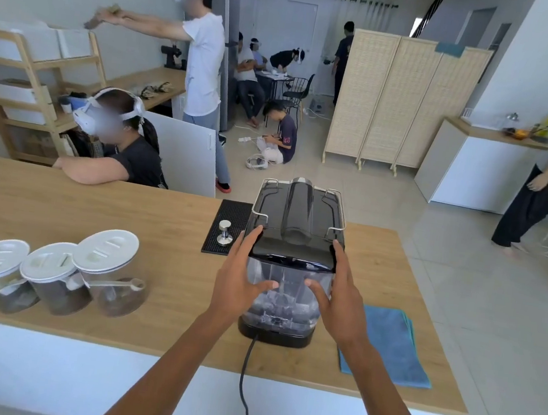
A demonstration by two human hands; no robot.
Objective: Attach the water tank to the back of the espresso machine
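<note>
From the head camera we see three clear jars [50, 278] with white lids on the wooden counter [132, 224] at our left, each holding a dark brown layer at the bottom; a scoop [118, 283] lies against the nearest one. The water tank [284, 298] is clear plastic with a glossy black lid, upright against the back of the black espresso machine [299, 217], which faces away from us. Our left hand [240, 272] and right hand [341, 295] press its two sides, fingers spread, thumbs on the near wall. A tamper [224, 232] stands on a black mat [229, 226]; a blue cloth [386, 345] lies to the right.
</note>
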